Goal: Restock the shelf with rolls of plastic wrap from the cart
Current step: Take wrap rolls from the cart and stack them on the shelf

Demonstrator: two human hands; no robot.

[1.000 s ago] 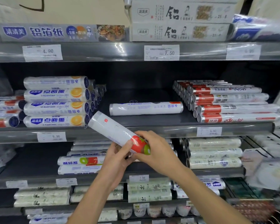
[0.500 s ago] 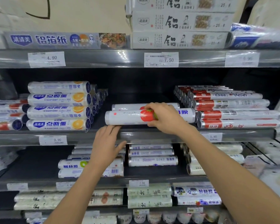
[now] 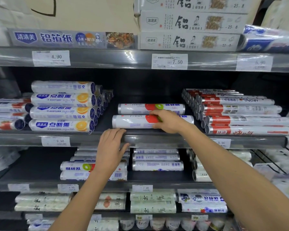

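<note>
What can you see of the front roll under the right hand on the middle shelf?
The front roll is a long white cylinder in glossy plastic film, printed with "Fresh", a red fruit and blue characters. It lies flat, lengthwise along the middle shelf near its front edge, parallel to a matching roll just behind it. The right hand grips it right of centre, fingers curled over the top, hiding part of the print. Whether the two rolls touch is unclear.
</note>
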